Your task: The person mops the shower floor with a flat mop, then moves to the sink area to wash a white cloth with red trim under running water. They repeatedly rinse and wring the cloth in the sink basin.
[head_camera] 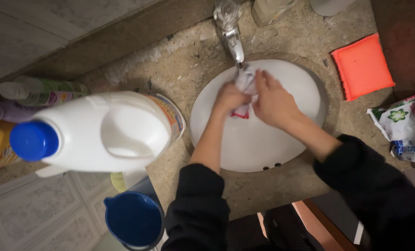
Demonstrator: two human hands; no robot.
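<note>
A small white cloth (244, 81) with a red patch at its lower edge is bunched up, just beneath the tap spout, above the basin.

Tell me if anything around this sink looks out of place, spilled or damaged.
Nothing looks spilled or broken. The oddest thing is the big white jug with a blue cap, which seems to hang past the counter edge at the left. Both hands grip a white cloth under the faucet over the basin.
</note>
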